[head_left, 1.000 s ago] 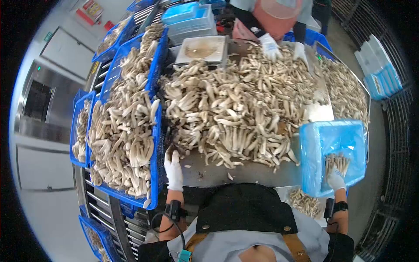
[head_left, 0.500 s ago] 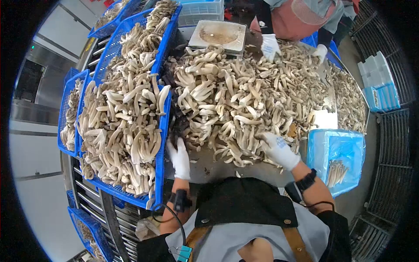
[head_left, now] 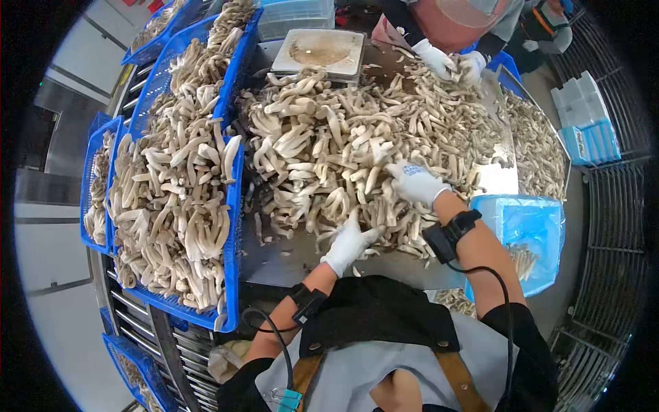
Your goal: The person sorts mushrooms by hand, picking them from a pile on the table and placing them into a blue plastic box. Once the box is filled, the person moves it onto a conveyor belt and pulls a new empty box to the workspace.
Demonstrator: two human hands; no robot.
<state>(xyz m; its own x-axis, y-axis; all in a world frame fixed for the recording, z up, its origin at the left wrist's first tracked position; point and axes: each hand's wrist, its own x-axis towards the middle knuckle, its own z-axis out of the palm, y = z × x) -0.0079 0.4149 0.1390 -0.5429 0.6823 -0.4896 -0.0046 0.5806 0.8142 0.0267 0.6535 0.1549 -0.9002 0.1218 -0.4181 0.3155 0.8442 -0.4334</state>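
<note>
A broad heap of pale, grey-capped mushrooms [head_left: 343, 147] covers the metal table [head_left: 274, 264] in front of me. My left hand [head_left: 349, 246], in a white glove, is at the heap's near edge, thumb and fingers apart and nothing visibly held. Farther up and to the right, my gloved right hand [head_left: 417, 182] reaches onto the mushrooms. Its fingers are bent down among them, tips partly hidden, so whatever they pinch cannot be made out. A blue-lined box [head_left: 532, 223] right of my right forearm contains a small bunch of mushrooms [head_left: 523, 261].
Left of the table, a large blue crate [head_left: 233, 254] brims with mushrooms, and smaller blue crates stand beyond it. A scale [head_left: 321, 51] sits at the back. Across the table, a co-worker's gloved hands [head_left: 449, 63] handle mushrooms. More mushrooms [head_left: 539, 147] lie at the right.
My left hand has moved right, from beside the blue crate to the heap's near edge. My right hand has gone farther up onto the heap. The co-worker's hands have come together.
</note>
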